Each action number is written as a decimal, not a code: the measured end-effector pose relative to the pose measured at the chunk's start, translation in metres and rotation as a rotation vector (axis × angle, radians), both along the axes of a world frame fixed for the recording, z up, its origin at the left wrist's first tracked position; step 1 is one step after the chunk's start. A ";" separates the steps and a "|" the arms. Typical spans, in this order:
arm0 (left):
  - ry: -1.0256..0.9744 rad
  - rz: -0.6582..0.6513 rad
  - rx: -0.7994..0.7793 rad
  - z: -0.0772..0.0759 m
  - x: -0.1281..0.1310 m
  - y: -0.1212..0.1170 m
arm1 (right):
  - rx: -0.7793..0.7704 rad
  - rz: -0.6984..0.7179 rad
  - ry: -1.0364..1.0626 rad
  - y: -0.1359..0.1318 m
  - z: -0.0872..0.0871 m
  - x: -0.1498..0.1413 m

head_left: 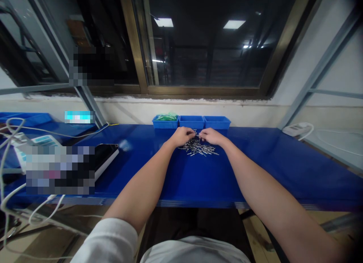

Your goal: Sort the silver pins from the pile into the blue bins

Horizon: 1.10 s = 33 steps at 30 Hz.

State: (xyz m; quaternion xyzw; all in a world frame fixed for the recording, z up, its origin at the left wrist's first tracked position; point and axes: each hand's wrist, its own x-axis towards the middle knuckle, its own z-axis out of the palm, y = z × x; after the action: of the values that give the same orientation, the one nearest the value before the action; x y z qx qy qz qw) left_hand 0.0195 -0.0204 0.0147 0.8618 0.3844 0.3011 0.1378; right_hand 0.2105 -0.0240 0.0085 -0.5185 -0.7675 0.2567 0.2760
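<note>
A loose pile of thin silver metal pins [200, 147], some with darker parts, lies on the blue tabletop [187, 180]; their exact kind is too small to tell. At the pile's far left edge is my left hand [182, 136], thumb and fingers pinched together. Facing it across a small gap, my right hand [212, 136] has its fingertips pinched too, over the far right part of the pile. Bits of metal show between the two hands, but what each pinch holds is too small to make out.
Three small blue bins stand behind the pile: a left bin [166, 124] with green plastic wrapping, a middle bin [191, 122] and a right bin [217, 122]. To the left lie a dark-screened device [105, 153] and white cables [4, 180]. A white power strip [296, 129] sits at right.
</note>
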 end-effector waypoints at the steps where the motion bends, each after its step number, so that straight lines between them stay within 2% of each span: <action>1: 0.010 0.004 0.010 0.000 0.000 0.000 | 0.003 0.004 0.034 0.000 0.000 -0.001; 7: 0.045 0.026 0.032 -0.001 0.001 0.001 | -0.079 0.011 0.384 0.000 -0.001 -0.005; 12: 0.023 0.054 0.065 0.001 0.001 0.000 | -0.106 -0.035 0.465 -0.003 -0.001 -0.006; 16: 0.003 0.053 0.078 0.003 0.002 -0.001 | -0.168 0.022 0.630 -0.004 -0.001 -0.006; 19: -0.027 0.039 0.032 0.005 0.003 -0.004 | -0.178 0.037 0.724 -0.005 0.001 -0.006; 22: -0.100 0.040 -0.036 0.006 0.003 -0.006 | -0.161 0.013 0.749 -0.005 0.004 -0.004; 25: -0.197 0.086 -0.054 0.006 0.002 -0.003 | -0.164 -0.060 0.688 -0.002 0.003 0.002; 30: -0.204 0.148 -0.043 0.002 0.000 0.004 | -0.312 -0.140 0.474 0.005 -0.003 0.012; 33: -0.174 0.156 -0.036 0.001 0.000 0.005 | -0.229 -0.202 0.573 0.008 -0.004 0.017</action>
State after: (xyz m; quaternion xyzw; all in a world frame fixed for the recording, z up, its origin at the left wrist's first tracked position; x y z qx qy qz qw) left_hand 0.0191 -0.0156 0.0155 0.7972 0.4421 0.3778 0.1623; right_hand 0.2271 -0.0156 0.0042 -0.5265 -0.5692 0.4484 0.4447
